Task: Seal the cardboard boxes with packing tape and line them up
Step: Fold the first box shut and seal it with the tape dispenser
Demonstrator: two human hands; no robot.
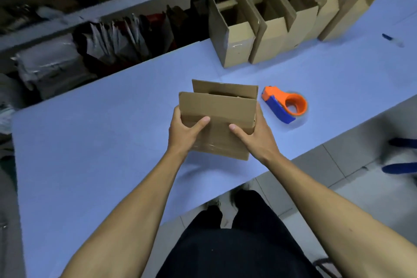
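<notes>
Both hands were on the small brown cardboard box, holding it up just over the pale blue worktop. My left hand gripped its left side, thumb pressed across the front panel; my right hand clasped the right side the same way. Top flaps stood open, and clear tape glinted along the box's lower edge. Just right of the box lay the orange and blue tape dispenser, flat on the worktop. Beyond the box, far side, stood the row of open-flapped cardboard boxes, touching side by side.
</notes>
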